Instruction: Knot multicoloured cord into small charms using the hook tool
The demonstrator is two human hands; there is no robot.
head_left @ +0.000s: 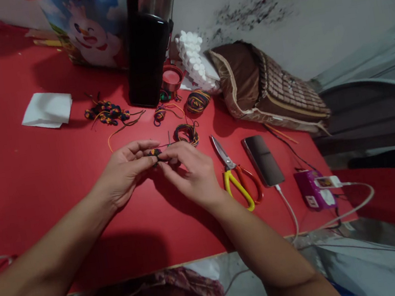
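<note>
Over the red table (18, 165), my left hand (123, 171) and my right hand (189, 169) meet fingertip to fingertip. Both pinch a small multicoloured braided cord piece (154, 153) between thumb and fingers. Thin cord ends run from it toward a coil of dark multicoloured cord (186, 134) lying just beyond my right hand. Much of the braided piece is hidden by my fingers.
Yellow-and-red scissors (237, 176) and a dark phone (263, 159) on a charging cable lie right of my hand, a purple power strip (313, 190) further right. Behind: more cord bundles (107, 113), a black flask (149, 51), white paper (47, 109), a brown cushion (266, 88).
</note>
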